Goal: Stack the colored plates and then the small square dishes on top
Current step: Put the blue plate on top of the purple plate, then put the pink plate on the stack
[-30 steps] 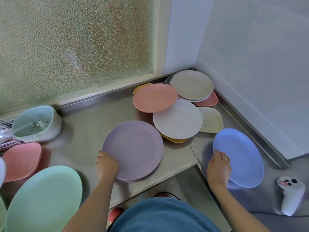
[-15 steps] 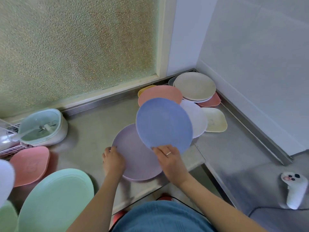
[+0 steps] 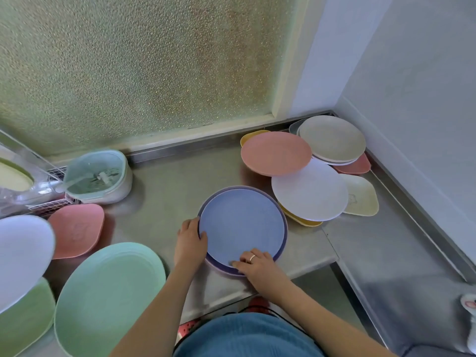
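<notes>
The blue plate point(image 3: 242, 225) lies face up on the purple plate point(image 3: 283, 243), near the front edge of the steel bench point(image 3: 164, 191), almost centred, with a thin purple rim showing around it. Our left hand point(image 3: 189, 244) curls over the left edge of the pair, thumb on the blue rim. Our right hand point(image 3: 257, 264) rests on the near edge, fingers lightly bent and pressing down on the blue plate; whether they hook round the rim we cannot tell.

To finish this step well, we would nudge the blue plate until the purple rim shows evenly all round, then let go with both hands together so nothing skids on the smooth metal.

More plates wait to the right: a pink plate point(image 3: 275, 153), a white plate point(image 3: 309, 191) and a beige plate point(image 3: 332, 137), overlapping loosely, with a cream square dish point(image 3: 363, 197) beside them. A green plate point(image 3: 108, 297) and a pink square dish point(image 3: 77, 229) lie to the left. Round plates should come first, lifted from the top of their pile so those beneath do not slide.
</notes>
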{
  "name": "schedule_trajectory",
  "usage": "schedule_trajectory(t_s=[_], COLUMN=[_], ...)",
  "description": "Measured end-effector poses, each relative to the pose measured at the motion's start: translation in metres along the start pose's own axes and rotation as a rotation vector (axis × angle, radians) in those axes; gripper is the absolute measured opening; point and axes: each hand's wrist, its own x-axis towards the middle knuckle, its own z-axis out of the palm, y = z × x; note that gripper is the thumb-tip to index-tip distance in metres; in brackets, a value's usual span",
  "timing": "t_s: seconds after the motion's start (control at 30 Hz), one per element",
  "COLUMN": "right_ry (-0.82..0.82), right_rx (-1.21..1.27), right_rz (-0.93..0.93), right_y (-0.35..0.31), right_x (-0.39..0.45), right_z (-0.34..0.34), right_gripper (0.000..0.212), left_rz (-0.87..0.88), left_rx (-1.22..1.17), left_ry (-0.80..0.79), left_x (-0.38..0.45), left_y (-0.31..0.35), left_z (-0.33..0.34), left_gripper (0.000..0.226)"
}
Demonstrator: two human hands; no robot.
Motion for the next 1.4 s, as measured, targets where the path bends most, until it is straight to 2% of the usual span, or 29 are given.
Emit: schedule_trajectory(t_s=[0.1, 0.2, 0.33, 0.4, 0.53, 0.67, 0.77, 1.03, 1.17, 1.27, 1.4], right_ry=[-0.065, -0.016, 0.358, 0.452, 0.373, 0.317, 0.355, 0.377, 0.380, 0.414, 0.524], right_rx=[0.081, 0.184, 0.268, 0.204, 0.080, 0.059, 0.070, 0.089, 0.246, 0.316, 0.258], right_rz=[0.075, 0.117, 0.262, 0.368, 0.478, 0.532, 0.521, 0.499, 0.610, 0.626, 0.522], right_y=[-0.001, 0.004, 0.041, 0.065, 0.103, 0.126, 0.136, 0.150, 0.158, 0.158, 0.157], right_x=[0.006, 0.009, 0.028, 0.044, 0.075, 0.090, 0.092, 0.097, 0.100, 0.097, 0.091], right_z=[-0.009, -0.024, -0.054, -0.075, -0.106, -0.106, -0.099, -0.096, -0.094, -0.099, -0.110], right_gripper=[0.036, 0.037, 0.036, 0.041, 0.051, 0.031, 0.022, 0.022, 0.024, 0.023, 0.018], left_rz=[0.018, 0.020, -0.013, -0.035, -0.065, -0.103, -0.154, -0.216, -0.263, -0.290, -0.301], left_rx=[0.062, 0.037, 0.025, 0.025, -0.026, 0.008, -0.018, 0.008, 0.004, -0.004, 0.001], left_ry=[-0.099, -0.116, -0.133, -0.133, -0.117, -0.091, -0.046, -0.014, 0.019, 0.040, 0.066], left_x=[0.001, 0.002, 0.013, 0.017, 0.018, 0.013, 0.008, 0.006, -0.002, -0.008, -0.011], left_y=[-0.004, -0.002, 0.001, 0.002, 0.005, 0.004, 0.003, 0.006, 0.009, 0.012, 0.015], left_z=[0.003, 0.003, 0.000, 0.000, 0.001, 0.012, 0.020, 0.030, 0.032, 0.033, 0.035], left_gripper=[0.055, 0.064, 0.073, 0.074, 0.073, 0.067, 0.066, 0.070, 0.070, 0.071, 0.071])
